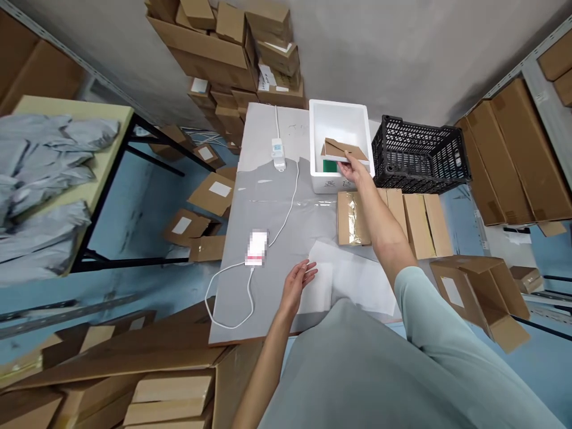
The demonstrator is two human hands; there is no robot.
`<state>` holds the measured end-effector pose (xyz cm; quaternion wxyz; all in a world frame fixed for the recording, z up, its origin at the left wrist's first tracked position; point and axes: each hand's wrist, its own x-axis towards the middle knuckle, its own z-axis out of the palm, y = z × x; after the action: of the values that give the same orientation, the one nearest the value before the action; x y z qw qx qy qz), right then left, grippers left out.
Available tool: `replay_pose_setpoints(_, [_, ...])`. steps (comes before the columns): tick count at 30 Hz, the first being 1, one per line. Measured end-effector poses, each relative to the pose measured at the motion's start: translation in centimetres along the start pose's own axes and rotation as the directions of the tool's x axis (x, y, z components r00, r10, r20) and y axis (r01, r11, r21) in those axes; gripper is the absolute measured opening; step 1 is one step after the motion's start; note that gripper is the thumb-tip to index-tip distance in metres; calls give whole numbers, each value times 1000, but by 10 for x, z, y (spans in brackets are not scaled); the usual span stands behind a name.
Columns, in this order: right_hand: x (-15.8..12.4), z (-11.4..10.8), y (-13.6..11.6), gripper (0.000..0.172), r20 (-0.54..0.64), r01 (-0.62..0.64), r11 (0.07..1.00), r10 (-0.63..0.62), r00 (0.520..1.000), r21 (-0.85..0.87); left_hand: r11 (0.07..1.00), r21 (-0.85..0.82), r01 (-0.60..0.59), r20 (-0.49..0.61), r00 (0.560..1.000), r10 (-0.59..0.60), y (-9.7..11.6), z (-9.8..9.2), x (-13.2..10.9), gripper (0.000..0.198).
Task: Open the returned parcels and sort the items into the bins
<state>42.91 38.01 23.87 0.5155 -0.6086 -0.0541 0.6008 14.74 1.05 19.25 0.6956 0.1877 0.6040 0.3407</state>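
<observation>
The right hand [352, 168] grips a flat cardboard packet [339, 150] over a smooth white foam box [319, 184]. In front of the foam box, the left hand [297, 282] hangs loosely spread; right of the foam box stands a latticed plastic crate [406, 179].

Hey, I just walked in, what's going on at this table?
A person's right hand is holding a flat brown carton at the opening of a white foam box; one frame can't show whether it's going in or out. Something green shows beneath the carton. The left hand is empty, fingers loosely curled, near some white sheets. A black crate sits to the right of the foam box.
</observation>
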Motion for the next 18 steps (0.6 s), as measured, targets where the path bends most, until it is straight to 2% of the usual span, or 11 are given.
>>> replay_pose_setpoints(5, [-13, -9, -3, 26, -82, -4, 995, -5, 997, -101, 999, 39, 10, -9, 1000, -9, -7, -4, 12, 52])
replay_pose_setpoints(7, [-32, -24, -1, 21, -8, 42, 991, -43, 999, -126, 998, 55, 1, -18, 1000, 0, -11, -4, 17, 55])
replay_pose_setpoints(9, [-62, -50, 7, 19, 124, 105, 984, -87, 988, -146, 997, 75, -12, -36, 999, 14, -17, -6, 22, 57])
replay_pose_setpoints(12, [-124, -112, 35, 21, 313, 191, 965, -127, 941, -181, 990, 140, -34, -85, 995, 46, -31, -12, 28, 55])
replay_pose_setpoints(15, [-186, -196, 82, 41, 428, 203, 934, -61, 901, -294, 963, 269, -14, -154, 986, 57, -52, -21, 33, 51])
replay_pose_setpoints(16, [-203, -226, 101, 47, 425, 183, 917, -17, 905, -354, 943, 333, 4, -186, 981, 61, -61, -24, 34, 50])
replay_pose_setpoints(18, [-228, -283, 139, 50, 307, 112, 856, 57, 950, -505, 874, 482, 60, -270, 959, 83, -80, -27, 36, 52])
